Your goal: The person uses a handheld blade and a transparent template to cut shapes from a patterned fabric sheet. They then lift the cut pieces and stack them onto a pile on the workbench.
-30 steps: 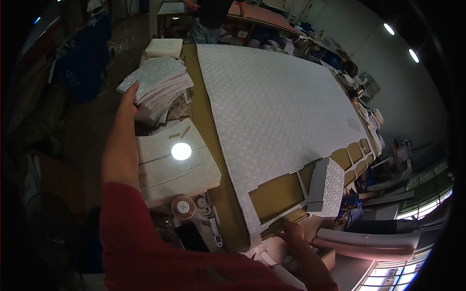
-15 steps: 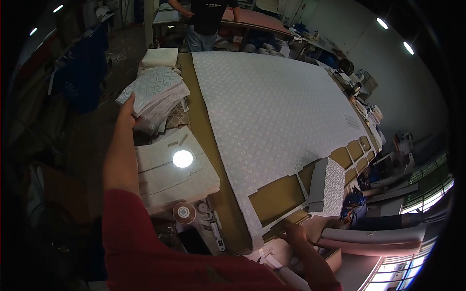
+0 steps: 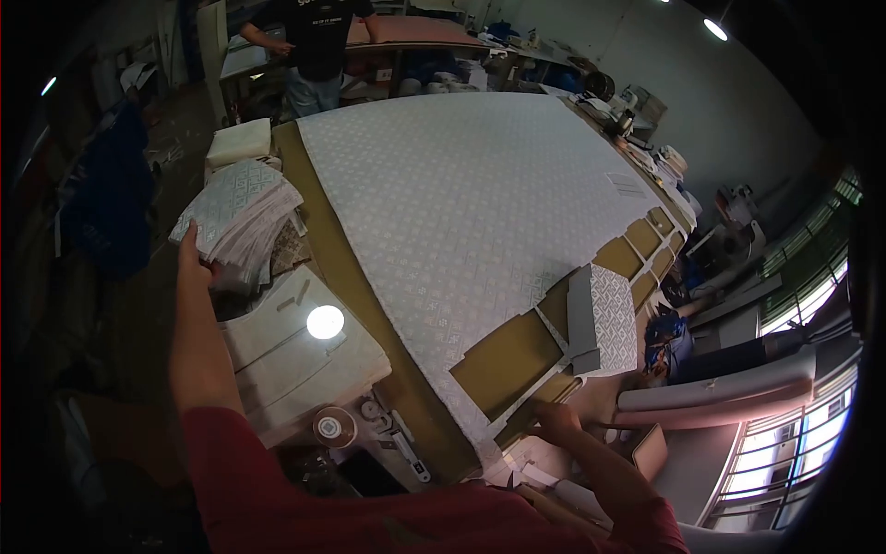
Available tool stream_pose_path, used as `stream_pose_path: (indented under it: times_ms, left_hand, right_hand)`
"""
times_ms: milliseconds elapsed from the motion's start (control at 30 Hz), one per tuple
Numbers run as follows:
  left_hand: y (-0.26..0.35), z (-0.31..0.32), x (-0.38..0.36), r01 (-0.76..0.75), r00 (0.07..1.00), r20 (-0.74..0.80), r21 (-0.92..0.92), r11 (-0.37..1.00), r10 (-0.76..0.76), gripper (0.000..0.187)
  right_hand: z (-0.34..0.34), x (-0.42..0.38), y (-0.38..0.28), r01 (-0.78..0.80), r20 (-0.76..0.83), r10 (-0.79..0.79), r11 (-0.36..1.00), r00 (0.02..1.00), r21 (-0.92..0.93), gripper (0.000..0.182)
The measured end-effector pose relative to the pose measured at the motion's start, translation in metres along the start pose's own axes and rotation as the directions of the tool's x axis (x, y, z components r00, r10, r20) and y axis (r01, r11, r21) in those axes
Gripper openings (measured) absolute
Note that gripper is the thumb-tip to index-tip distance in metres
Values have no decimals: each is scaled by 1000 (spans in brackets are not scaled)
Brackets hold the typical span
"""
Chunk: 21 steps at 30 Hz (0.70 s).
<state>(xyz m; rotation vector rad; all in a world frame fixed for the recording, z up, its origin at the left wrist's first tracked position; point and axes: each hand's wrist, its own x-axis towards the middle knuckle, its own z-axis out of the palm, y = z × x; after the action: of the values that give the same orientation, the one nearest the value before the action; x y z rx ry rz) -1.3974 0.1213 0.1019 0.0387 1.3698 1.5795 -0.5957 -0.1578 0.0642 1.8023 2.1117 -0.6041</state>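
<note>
At the left, my left hand (image 3: 196,258) grips the near edge of a fanned stack of patterned fabric pieces (image 3: 235,198), thumb on top and the other fingers largely hidden. My right hand (image 3: 556,423) is at the table's near edge, beside a narrow leftover fabric strip (image 3: 526,403); its fingers are curled, and what they hold, if anything, is hidden. A large pale patterned fabric sheet (image 3: 480,222) covers most of the table, with cut-out gaps along its near right side. On that side lies a folded patterned piece with a grey panel (image 3: 583,319).
Pale flat pieces bearing a bright light (image 3: 305,369) lie below the stack. Nearby are a tape roll (image 3: 334,427), a dark phone (image 3: 371,473) and a cutter-like tool (image 3: 411,457). Fabric rolls (image 3: 720,395) are at the right. A person (image 3: 318,46) stands beyond the table.
The view has shifted, so the table and stack appear further left. My left hand stays at the stack's edge, and my right hand stays by the table's near edge.
</note>
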Motion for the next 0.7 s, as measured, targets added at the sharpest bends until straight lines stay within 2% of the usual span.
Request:
stream_pose_path:
  times_ms: [167,233,367,433,467,533,567,633,700]
  left_hand:
    - [1,25,-32,-6,991,133,-76,997,16,62]
    - [-3,36,-46,34,931,363,-212,977,47,61]
    - [-3,39,-26,51,927,375,-167,985,16,59]
    - [1,53,-48,-54,964,253,-112,992,81,58]
    - [4,57,-53,-54,964,255,-101,993,78,58]
    - [9,69,-58,-158,945,273,-105,982,182,60]
    - [13,75,-63,-144,946,282,-76,987,160,60]
    - [23,93,-86,-275,944,200,37,961,262,64]
    - [28,109,-113,-286,905,318,-35,958,282,68]
  right_hand:
    - [-2,-2,-2,-29,-2,29,998,1000,-55,46]
    - [9,3,4,-18,-14,16,992,1000,-121,47]
    - [11,3,7,10,-20,-12,997,1000,-82,46]
    - [0,0,0,-11,28,13,998,1000,-63,49]
    - [-3,-1,-2,-13,31,15,998,999,-53,49]
    - [-7,-3,-4,15,22,-14,999,1000,-38,46]
    - [-7,-4,-4,46,-19,-47,999,999,-20,43]
    - [7,3,5,67,-68,-66,998,995,11,40]
    - [17,0,10,59,-94,-53,996,994,59,40]
